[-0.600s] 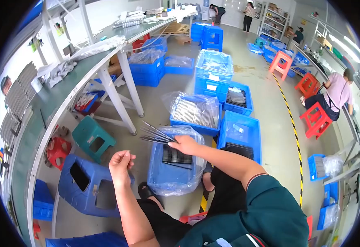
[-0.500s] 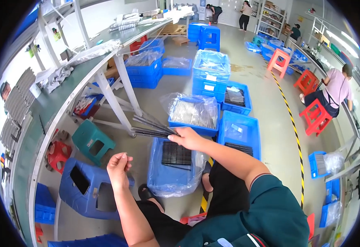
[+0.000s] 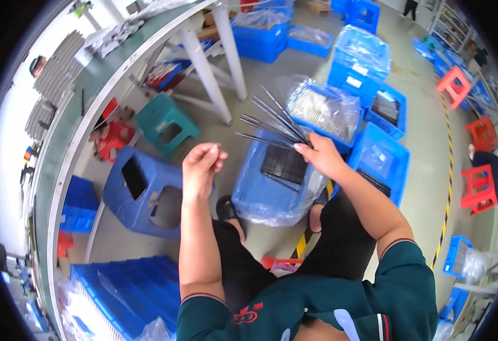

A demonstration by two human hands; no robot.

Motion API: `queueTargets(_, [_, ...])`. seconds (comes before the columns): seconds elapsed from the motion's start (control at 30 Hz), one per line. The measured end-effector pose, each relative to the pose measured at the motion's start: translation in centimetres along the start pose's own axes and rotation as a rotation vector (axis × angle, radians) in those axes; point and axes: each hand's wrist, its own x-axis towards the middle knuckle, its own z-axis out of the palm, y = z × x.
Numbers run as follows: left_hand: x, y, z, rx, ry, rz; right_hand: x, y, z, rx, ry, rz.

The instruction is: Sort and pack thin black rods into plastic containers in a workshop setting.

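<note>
A grey floor (image 3: 422,170) is spreading under everything, w/ a yellow & black line (image 3: 447,187) running along it on the R. A long green-top desk (image 3: 102,71) is curving down the L side, & its white legs (image 3: 203,74) are standing on the floor. A big blue crate (image 3: 129,290) is sitting at btm L. Past the person's knees, blue tubs are standing close tog.: a stack (image 3: 342,74) is wearing clear plastic on top, a bagged tub (image 3: 342,143) is holding lots of silver rods (image 3: 314,108), & an R tub (image 3: 368,145) is holding dark sticks (image 3: 374,182) at its near end. Betw. the person's feet (image 3: 316,219), a lined tub (image 3: 254,187), blue w/ a clear bag, is sitting on the floor, & a flat dark pile (image 3: 283,165) is lying inside. A blue stool (image 3: 160,165) is standing to the L, w/ a smaller green stool (image 3: 163,113) standing just past it. The 2 hands are hovering apart. The R hand (image 3: 321,153) is gripping a bunch of thin black rods (image 3: 294,135) over the lined tub's far R part, & their free ends are fanning out up & L. The L hand (image 3: 200,165) is hanging betw. the blue stool & lined tub, fingers bent in, thumb close to them; can't tell if anything tiny is sitting there.
</note>
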Motion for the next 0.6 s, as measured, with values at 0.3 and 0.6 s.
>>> queueTargets(0.3, [-0.7, -0.3, 0.0, -0.084, -0.021, -0.027, -1.3, -1.4, 0.6, 0.031, -0.120, -0.054])
queueTargets(0.6, [-1.1, -0.5, -0.1, 0.013, -0.031, -0.064, -1.5, -1.7, 0.7, 0.005, -0.104, -0.118])
